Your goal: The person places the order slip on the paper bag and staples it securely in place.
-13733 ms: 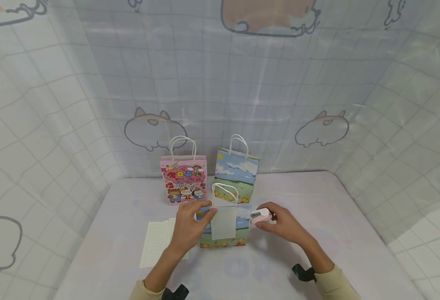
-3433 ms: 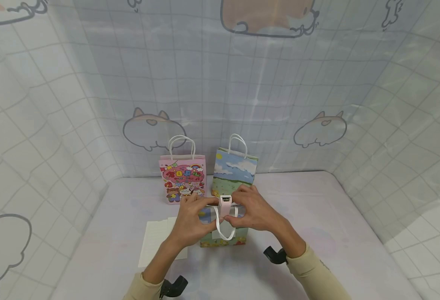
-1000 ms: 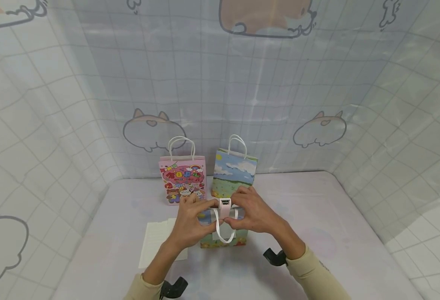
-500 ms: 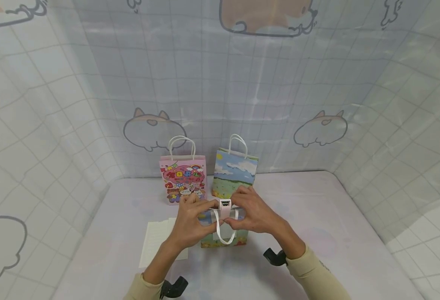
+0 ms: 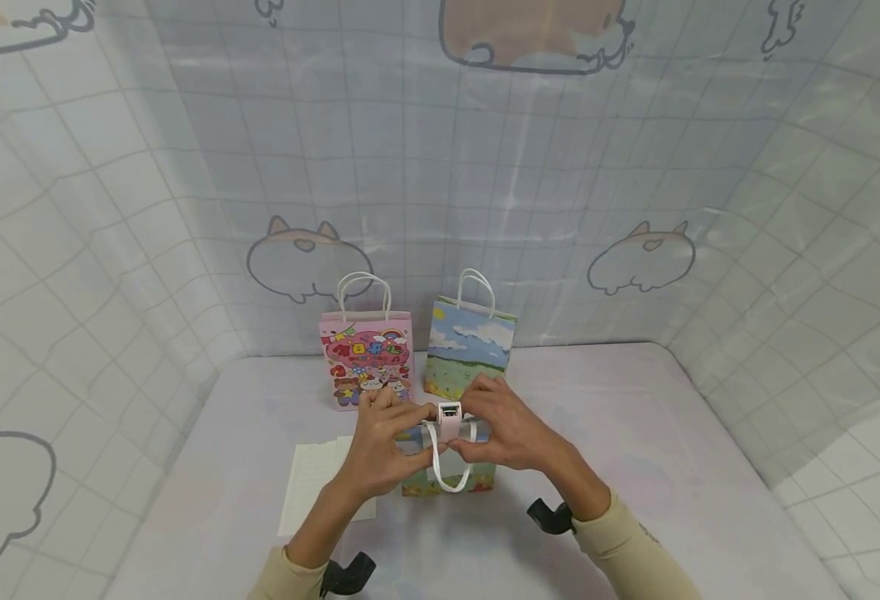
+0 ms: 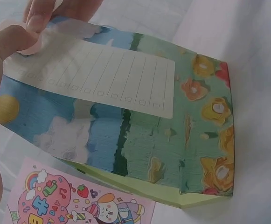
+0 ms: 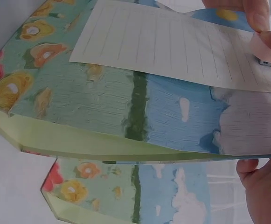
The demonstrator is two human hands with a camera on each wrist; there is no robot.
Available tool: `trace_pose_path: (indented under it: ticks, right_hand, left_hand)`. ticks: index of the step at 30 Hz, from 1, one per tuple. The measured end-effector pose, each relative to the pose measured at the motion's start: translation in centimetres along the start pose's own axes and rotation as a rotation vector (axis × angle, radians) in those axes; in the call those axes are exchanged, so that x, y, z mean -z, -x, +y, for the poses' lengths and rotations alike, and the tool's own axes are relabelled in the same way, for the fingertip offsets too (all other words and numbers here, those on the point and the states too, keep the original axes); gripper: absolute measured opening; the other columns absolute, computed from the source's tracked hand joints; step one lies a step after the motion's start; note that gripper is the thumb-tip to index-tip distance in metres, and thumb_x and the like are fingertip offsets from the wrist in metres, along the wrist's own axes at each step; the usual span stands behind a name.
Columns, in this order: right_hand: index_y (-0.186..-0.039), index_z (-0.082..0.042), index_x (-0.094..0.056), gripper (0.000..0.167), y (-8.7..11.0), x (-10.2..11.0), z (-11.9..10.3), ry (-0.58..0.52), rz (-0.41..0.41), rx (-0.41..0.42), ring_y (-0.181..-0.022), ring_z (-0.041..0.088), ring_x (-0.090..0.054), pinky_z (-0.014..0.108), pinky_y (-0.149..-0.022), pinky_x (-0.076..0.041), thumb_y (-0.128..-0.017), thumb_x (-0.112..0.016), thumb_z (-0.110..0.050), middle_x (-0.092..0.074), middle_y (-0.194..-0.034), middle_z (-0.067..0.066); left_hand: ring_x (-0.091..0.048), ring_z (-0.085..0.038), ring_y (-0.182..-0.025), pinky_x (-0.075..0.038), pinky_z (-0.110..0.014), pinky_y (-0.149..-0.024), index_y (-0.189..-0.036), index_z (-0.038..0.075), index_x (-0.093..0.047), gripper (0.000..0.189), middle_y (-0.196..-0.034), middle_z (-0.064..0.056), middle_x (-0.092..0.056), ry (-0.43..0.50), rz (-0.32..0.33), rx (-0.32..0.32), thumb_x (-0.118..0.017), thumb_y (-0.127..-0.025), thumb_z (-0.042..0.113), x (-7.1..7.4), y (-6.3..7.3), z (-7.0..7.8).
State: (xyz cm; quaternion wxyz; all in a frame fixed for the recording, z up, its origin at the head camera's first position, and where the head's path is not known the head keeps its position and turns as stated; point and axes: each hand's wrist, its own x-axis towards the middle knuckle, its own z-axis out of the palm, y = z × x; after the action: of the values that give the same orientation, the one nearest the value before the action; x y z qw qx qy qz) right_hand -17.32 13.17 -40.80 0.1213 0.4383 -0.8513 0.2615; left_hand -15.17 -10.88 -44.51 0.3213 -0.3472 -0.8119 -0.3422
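A paper bag [image 5: 413, 483] printed with sky and flowers stands in front of me. A lined checklist sheet [image 6: 126, 84] lies against its front, reaching up to the top edge. A small pink and white stapler [image 5: 450, 423] sits over that edge at the middle, overlapping the sheet's top. My left hand [image 5: 380, 446] and right hand [image 5: 511, 425] pinch the stapler from both sides, thumbs in front and fingers behind the bag's top. The white handle [image 5: 451, 483] hangs forward over the sheet. The stapler's metal tip shows in the right wrist view.
Behind stand a pink cartoon bag [image 5: 368, 354] and a second sky-and-flower bag [image 5: 470, 342], both with white handles upright. More lined sheets [image 5: 316, 483] lie on the table [image 5: 597, 400] at left, partly under my left forearm. A patterned curtain [image 5: 440, 183] surrounds the table.
Earlier the right hand held the stapler at the bag's right side, with the handle upright; now the stapler is on the top edge and the handle folded forward. Lately hands and stapler dip slightly.
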Motion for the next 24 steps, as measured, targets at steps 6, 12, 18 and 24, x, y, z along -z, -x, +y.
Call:
trace_pose_path:
  ticks: [6,12,18,24]
  right_hand:
    - [-0.094,-0.024,-0.066,0.022,0.3,-0.4,0.1,0.003,0.017,0.011,-0.098,0.005,-0.046,0.033,-0.085,-0.038,-0.086,-0.073,-0.043,-0.058,-0.089,-0.017]
    - [-0.093,-0.024,-0.064,0.023,0.5,-0.7,0.7,0.044,0.080,0.080,-0.095,0.008,-0.049,0.033,-0.082,-0.035,-0.091,-0.069,-0.047,-0.058,-0.088,-0.014]
    - [-0.090,-0.024,-0.065,0.023,0.4,-0.8,1.0,0.048,0.077,0.112,-0.093,0.007,-0.051,0.033,-0.079,-0.032,-0.091,-0.070,-0.046,-0.060,-0.088,-0.015]
    - [-0.091,-0.024,-0.069,0.023,0.2,-0.4,1.0,0.054,0.080,0.098,-0.094,0.007,-0.052,0.035,-0.080,-0.034,-0.090,-0.072,-0.046,-0.063,-0.089,-0.015]
  left_hand:
    - [-0.032,-0.012,-0.077,-0.017,-0.039,-0.078,-0.110,0.014,-0.079,0.045,-0.096,0.004,-0.077,0.022,-0.002,-0.032,-0.088,-0.071,0.034,0.0,-0.1,-0.2]
    - [-0.034,-0.012,-0.077,-0.018,-0.039,-0.078,-0.110,0.015,-0.078,0.039,-0.098,0.004,-0.077,0.058,0.006,-0.097,-0.085,-0.074,0.028,-0.4,-0.5,-0.8]
    - [-0.032,-0.012,-0.079,-0.015,-0.039,-0.077,-0.109,0.016,-0.078,0.034,-0.096,0.007,-0.076,0.107,-0.009,-0.099,-0.083,-0.078,0.030,-0.3,-0.4,-1.4]
    - [-0.034,-0.012,-0.081,-0.017,-0.040,-0.080,-0.111,0.016,-0.078,0.038,-0.097,0.008,-0.076,0.098,-0.043,-0.045,-0.085,-0.075,0.027,-0.1,-0.7,-1.2]
